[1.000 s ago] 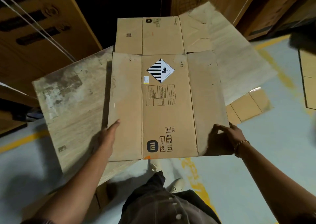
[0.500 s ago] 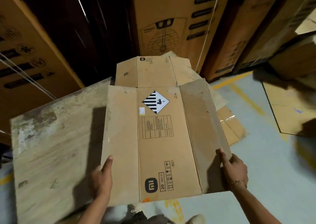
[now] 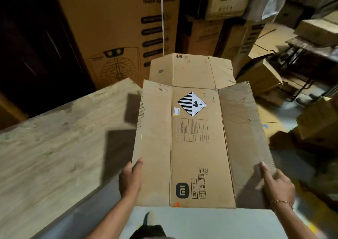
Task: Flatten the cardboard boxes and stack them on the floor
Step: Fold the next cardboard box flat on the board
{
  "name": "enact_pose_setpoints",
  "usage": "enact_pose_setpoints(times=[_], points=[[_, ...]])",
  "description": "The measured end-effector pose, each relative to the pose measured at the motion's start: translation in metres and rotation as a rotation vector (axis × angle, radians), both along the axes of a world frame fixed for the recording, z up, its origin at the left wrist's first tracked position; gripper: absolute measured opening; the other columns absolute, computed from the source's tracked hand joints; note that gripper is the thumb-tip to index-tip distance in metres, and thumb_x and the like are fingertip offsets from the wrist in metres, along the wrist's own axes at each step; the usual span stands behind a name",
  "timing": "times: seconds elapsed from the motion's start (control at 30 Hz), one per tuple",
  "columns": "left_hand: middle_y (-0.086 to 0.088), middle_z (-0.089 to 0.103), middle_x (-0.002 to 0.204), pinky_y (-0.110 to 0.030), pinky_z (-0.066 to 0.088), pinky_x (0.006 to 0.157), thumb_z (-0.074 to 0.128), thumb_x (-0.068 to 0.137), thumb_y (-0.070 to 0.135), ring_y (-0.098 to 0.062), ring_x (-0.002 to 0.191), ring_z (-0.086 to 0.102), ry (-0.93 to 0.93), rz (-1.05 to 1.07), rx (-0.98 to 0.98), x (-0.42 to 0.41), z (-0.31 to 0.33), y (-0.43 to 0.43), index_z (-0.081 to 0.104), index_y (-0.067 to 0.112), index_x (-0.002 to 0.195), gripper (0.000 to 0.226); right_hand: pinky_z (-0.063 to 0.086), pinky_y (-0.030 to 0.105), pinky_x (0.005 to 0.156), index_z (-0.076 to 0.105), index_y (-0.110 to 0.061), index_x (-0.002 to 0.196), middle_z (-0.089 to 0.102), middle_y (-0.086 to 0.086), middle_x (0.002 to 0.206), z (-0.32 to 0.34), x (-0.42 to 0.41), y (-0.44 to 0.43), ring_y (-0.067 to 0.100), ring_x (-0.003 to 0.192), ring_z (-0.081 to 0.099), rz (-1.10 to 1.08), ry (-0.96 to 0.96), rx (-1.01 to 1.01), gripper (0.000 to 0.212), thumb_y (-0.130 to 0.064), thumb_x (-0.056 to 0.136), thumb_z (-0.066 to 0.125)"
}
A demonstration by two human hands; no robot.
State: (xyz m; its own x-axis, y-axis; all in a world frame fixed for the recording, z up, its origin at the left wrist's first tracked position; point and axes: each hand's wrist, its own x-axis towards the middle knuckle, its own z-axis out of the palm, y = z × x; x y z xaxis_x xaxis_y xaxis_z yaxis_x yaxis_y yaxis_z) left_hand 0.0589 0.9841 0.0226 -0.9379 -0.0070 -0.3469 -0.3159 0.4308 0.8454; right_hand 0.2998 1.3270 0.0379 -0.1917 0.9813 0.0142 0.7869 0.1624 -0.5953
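Observation:
A flattened brown cardboard box (image 3: 199, 147) fills the middle of the view, printed side up, with a black-and-white diamond label and an "mi" logo. It is held nearly level above the floor. My left hand (image 3: 130, 180) grips its near left edge, thumb on top. My right hand (image 3: 276, 184), with a bracelet at the wrist, grips the near right flap. The far flaps stick out beyond a fold, the right one creased and torn.
A large pale wooden board (image 3: 54, 156) lies to the left, partly under the box. Tall printed cartons (image 3: 117, 28) stand behind it. Piled boxes (image 3: 318, 125) and a dark metal frame (image 3: 301, 70) crowd the right. Grey floor (image 3: 201, 224) shows near my feet.
The view has tilted up and swung right, bringing the stacked cartons and box piles into sight. The flattened box has moved with both hands, still gripped the same way.

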Motion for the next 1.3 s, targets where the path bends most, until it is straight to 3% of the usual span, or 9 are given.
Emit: enact_pose_setpoints(times=[0.17, 0.33, 0.47, 0.57, 0.73, 0.93, 1.1, 1.2, 1.3], points=[[-0.002, 0.072, 0.109, -0.047, 0.052, 0.091, 0.045, 0.067, 0.077, -0.03, 0.103, 0.064, -0.024, -0.056, 0.013, -0.022, -0.009, 0.092, 0.067, 0.021, 0.106, 0.072, 0.054, 0.046, 0.063, 0.055, -0.014, 0.072, 0.058, 0.01, 0.074, 0.01, -0.011, 0.086, 0.035, 0.072, 0.057, -0.027, -0.033, 0.037, 0.071, -0.083, 0.081, 0.037], [-0.004, 0.068, 0.121, -0.044, 0.048, 0.098, 0.048, 0.076, 0.072, -0.032, 0.112, 0.06, -0.062, -0.057, 0.006, -0.044, -0.026, 0.19, 0.065, 0.017, 0.119, 0.072, 0.041, 0.037, 0.06, 0.059, -0.011, 0.079, 0.056, 0.013, 0.08, 0.011, -0.037, 0.18, 0.031, 0.076, 0.05, 0.017, -0.076, 0.032, 0.059, -0.068, 0.089, 0.048], [-0.006, 0.07, 0.111, -0.043, 0.05, 0.09, 0.045, 0.075, 0.066, -0.032, 0.103, 0.062, -0.115, -0.061, -0.037, -0.048, -0.034, 0.247, 0.068, 0.02, 0.112, 0.064, 0.04, 0.034, 0.058, 0.055, -0.011, 0.072, 0.057, 0.013, 0.078, 0.003, -0.05, 0.24, 0.032, 0.075, 0.051, 0.025, -0.123, 0.009, 0.065, -0.074, 0.084, 0.045], [-0.009, 0.068, 0.117, -0.041, 0.049, 0.089, 0.047, 0.081, 0.065, -0.034, 0.106, 0.06, -0.171, -0.065, -0.079, -0.049, -0.05, 0.278, 0.064, 0.017, 0.122, 0.065, 0.042, 0.033, 0.058, 0.055, -0.012, 0.072, 0.059, 0.014, 0.078, -0.009, -0.06, 0.276, 0.033, 0.074, 0.054, 0.03, -0.161, -0.041, 0.065, -0.075, 0.085, 0.043], [-0.011, 0.069, 0.115, -0.035, 0.047, 0.081, 0.056, 0.093, 0.045, -0.033, 0.104, 0.062, -0.219, -0.027, -0.136, -0.034, -0.071, 0.324, 0.065, 0.013, 0.113, 0.039, 0.053, 0.039, 0.065, 0.056, -0.014, 0.073, 0.06, 0.013, 0.07, -0.041, -0.076, 0.338, 0.032, 0.067, 0.057, 0.063, -0.245, -0.143, 0.07, -0.081, 0.079, 0.038], [-0.007, 0.07, 0.114, -0.043, 0.053, 0.089, 0.049, 0.081, 0.06, -0.033, 0.103, 0.064, -0.351, 0.101, -0.243, -0.003, -0.126, 0.383, 0.065, 0.02, 0.118, 0.057, 0.051, 0.037, 0.066, 0.059, -0.014, 0.076, 0.062, 0.011, 0.072, -0.09, -0.101, 0.422, 0.03, 0.068, 0.057, 0.24, -0.358, -0.255, 0.077, -0.086, 0.076, 0.032], [-0.015, 0.068, 0.119, -0.044, 0.05, 0.092, 0.057, 0.087, 0.049, -0.037, 0.108, 0.062, -0.431, 0.241, -0.266, 0.003, -0.164, 0.425, 0.066, 0.01, 0.117, 0.05, 0.05, 0.037, 0.068, 0.059, -0.017, 0.078, 0.064, 0.013, 0.078, -0.139, -0.143, 0.478, 0.031, 0.072, 0.058, 0.38, -0.423, -0.323, 0.067, -0.081, 0.082, 0.038], [-0.02, 0.061, 0.131, -0.041, 0.044, 0.094, 0.059, 0.094, 0.04, -0.039, 0.119, 0.055, -0.448, 0.316, -0.307, -0.004, -0.197, 0.437, 0.061, 0.003, 0.126, 0.049, 0.049, 0.038, 0.072, 0.057, -0.016, 0.075, 0.063, 0.015, 0.079, -0.18, -0.174, 0.498, 0.032, 0.076, 0.059, 0.456, -0.459, -0.351, 0.063, -0.076, 0.085, 0.041], [-0.019, 0.059, 0.134, -0.043, 0.044, 0.095, 0.057, 0.095, 0.045, -0.039, 0.122, 0.053, -0.465, 0.355, -0.343, -0.018, -0.244, 0.441, 0.059, 0.007, 0.129, 0.052, 0.049, 0.039, 0.074, 0.058, -0.014, 0.075, 0.065, 0.015, 0.08, -0.232, -0.207, 0.508, 0.032, 0.077, 0.059, 0.519, -0.488, -0.366, 0.063, -0.074, 0.087, 0.041]])
